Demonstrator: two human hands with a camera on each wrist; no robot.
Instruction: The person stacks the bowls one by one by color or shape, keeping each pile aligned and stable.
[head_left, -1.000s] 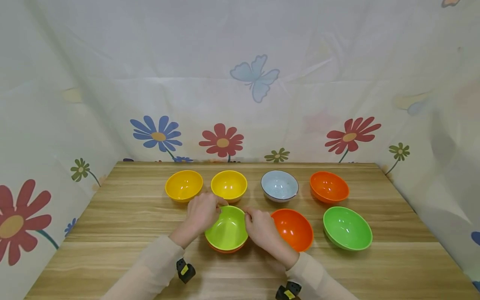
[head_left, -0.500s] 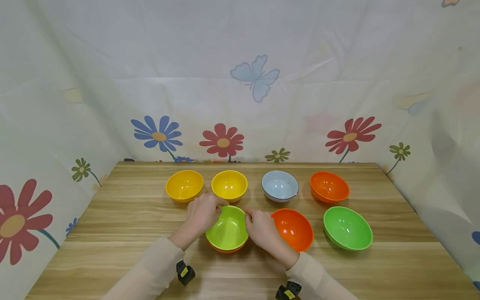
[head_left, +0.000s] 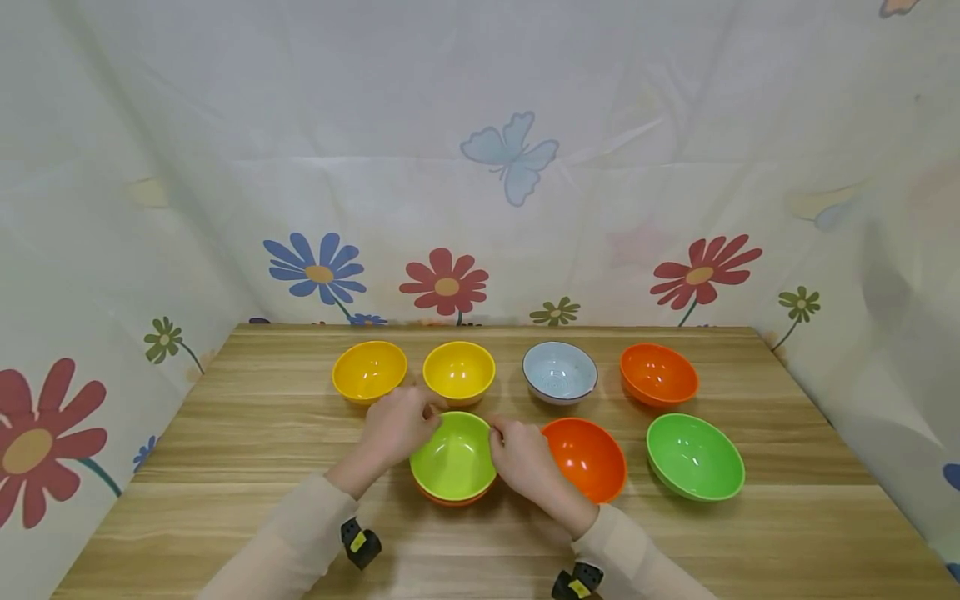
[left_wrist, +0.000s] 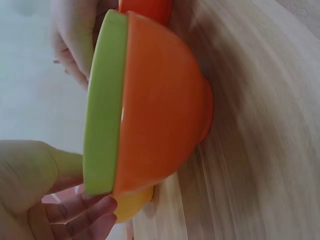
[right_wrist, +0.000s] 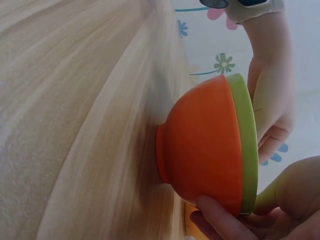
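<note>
A yellow-green bowl (head_left: pixel 454 458) sits nested inside an orange bowl (left_wrist: pixel 157 105) on the table; only the orange bowl's outer side shows in the wrist views. My left hand (head_left: pixel 401 423) is at the stack's far left rim, its thumb behind the green rim and its fingertips by the outer edge in the left wrist view. On the right side, my right hand (head_left: pixel 522 456) pinches the rim, with the thumb at the green edge and fingers (right_wrist: pixel 220 217) against the orange outside. The stack stands upright on its foot.
Behind stand an amber bowl (head_left: pixel 369 372), a yellow bowl (head_left: pixel 459 371), a grey-blue bowl (head_left: pixel 559 372) and an orange-red bowl (head_left: pixel 658 374). Right of the stack are another orange-red bowl (head_left: pixel 588 460), close by my right hand, and a green bowl (head_left: pixel 696 457). The wooden table (head_left: pixel 225 500) meets a floral cloth (head_left: pixel 375 167).
My left hand has drawn back slightly to the left, its fingertips shifting along the green bowl's far rim. The right hand and the bowls stay in place.
</note>
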